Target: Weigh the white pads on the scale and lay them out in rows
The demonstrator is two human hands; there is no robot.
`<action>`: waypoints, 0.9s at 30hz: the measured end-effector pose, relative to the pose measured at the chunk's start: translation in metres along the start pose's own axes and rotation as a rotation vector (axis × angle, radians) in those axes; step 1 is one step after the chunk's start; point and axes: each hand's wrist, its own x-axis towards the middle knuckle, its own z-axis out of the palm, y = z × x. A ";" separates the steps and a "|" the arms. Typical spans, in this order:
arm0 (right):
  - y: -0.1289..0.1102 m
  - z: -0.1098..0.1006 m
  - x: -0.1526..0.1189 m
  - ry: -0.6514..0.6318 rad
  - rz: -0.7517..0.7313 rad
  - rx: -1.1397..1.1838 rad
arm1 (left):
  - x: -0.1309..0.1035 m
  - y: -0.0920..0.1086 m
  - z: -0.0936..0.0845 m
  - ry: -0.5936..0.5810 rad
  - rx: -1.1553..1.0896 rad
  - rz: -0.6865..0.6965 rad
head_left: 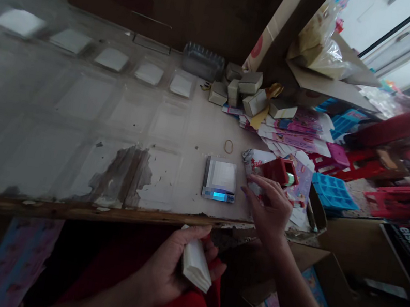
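Note:
My left hand point(175, 258) is wrapped round a small stack of white paper slips point(195, 266), held below the table's front edge. My right hand point(270, 206) hovers over the table, thumb and forefinger apart, and nothing shows between them. It is nearest to a red tape dispenser point(276, 170) and a white-and-red packet point(257, 158), partly covering the packet. Left of that hand lies a small device like a digital scale point(220, 179) with a lit blue display; its surface is blurred. A rubber band point(228, 147) lies behind it.
Clear plastic trays, several with white stacks point(181, 85), spread across the worn table point(160, 188). Bundled pale blocks point(250, 82) and pink printed cards point(291, 131) lie at the back. A cardboard box point(328, 263) with printed packs stands below right. Blue trays point(334, 192) sit at the right.

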 end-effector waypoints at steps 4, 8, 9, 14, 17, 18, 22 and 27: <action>0.000 0.003 0.001 -0.040 -0.095 -0.029 | -0.002 -0.003 -0.003 -0.027 0.003 0.010; 0.006 0.012 0.000 -0.187 -0.211 -0.144 | -0.005 -0.007 -0.005 -0.065 0.002 0.023; 0.008 0.015 0.000 -0.246 -0.231 -0.181 | -0.006 -0.007 -0.005 -0.070 -0.001 0.023; 0.014 0.028 0.002 -0.422 -0.277 -0.340 | -0.010 -0.005 -0.006 -0.074 -0.026 0.035; 0.013 0.031 0.009 -0.495 -0.299 -0.372 | -0.010 0.000 -0.006 -0.082 -0.069 0.031; 0.013 0.031 0.012 -0.528 -0.307 -0.380 | -0.011 0.002 -0.007 -0.086 -0.082 0.028; 0.008 0.033 0.021 -0.643 -0.349 -0.456 | -0.012 0.011 -0.007 -0.100 -0.112 0.049; 0.009 0.043 0.024 -0.621 -0.386 -0.522 | -0.019 0.020 -0.008 -0.105 -0.129 0.069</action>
